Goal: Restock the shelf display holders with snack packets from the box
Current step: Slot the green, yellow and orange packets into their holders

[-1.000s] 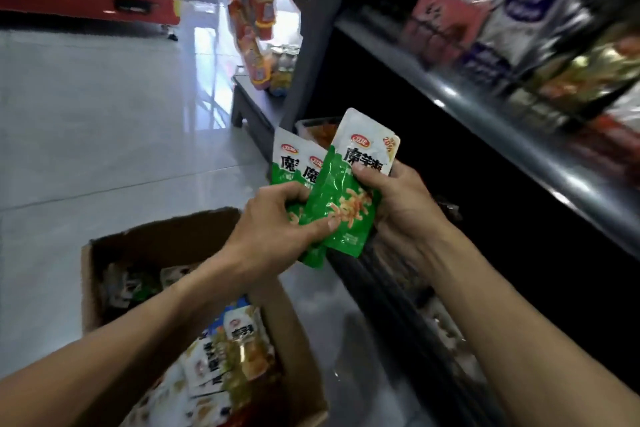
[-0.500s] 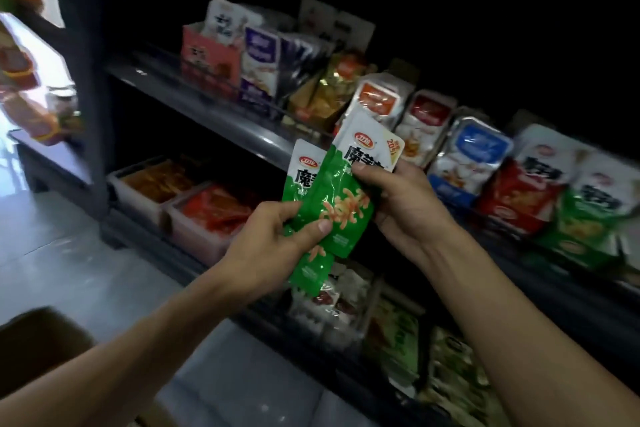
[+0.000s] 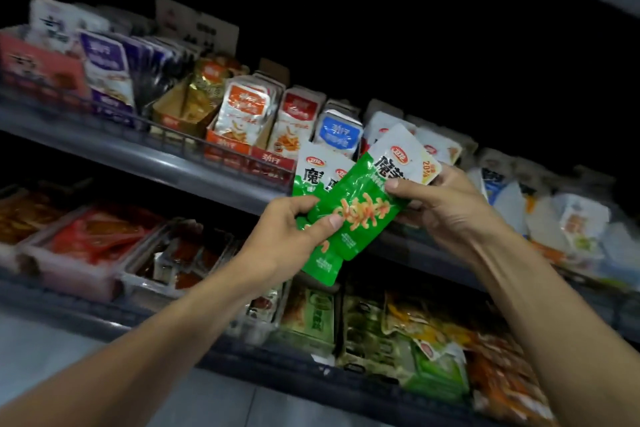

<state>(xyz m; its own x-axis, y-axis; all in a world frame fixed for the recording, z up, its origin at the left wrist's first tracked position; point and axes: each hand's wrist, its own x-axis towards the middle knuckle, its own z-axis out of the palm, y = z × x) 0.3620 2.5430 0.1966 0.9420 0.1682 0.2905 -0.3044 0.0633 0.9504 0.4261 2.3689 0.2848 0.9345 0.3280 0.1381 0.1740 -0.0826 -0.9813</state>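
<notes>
The fanned green snack packets (image 3: 349,208), pinched loosely by left hand (image 3: 291,236) and right hand (image 3: 446,208), could be dropped mid-transfer.

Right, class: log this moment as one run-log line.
left hand: grips green snack packets | right hand: pinches top packet | shelf: ahead | placed: none yet

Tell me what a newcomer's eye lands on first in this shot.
First, the bright green snack packets fanned out at the centre, gripped from below by the left hand and pinched at the upper edge by the right hand. Behind them runs the upper shelf, lined with upright white, red and blue packets in display holders. Lower left, on the shelf below, sit clear bins of red packets.
</notes>
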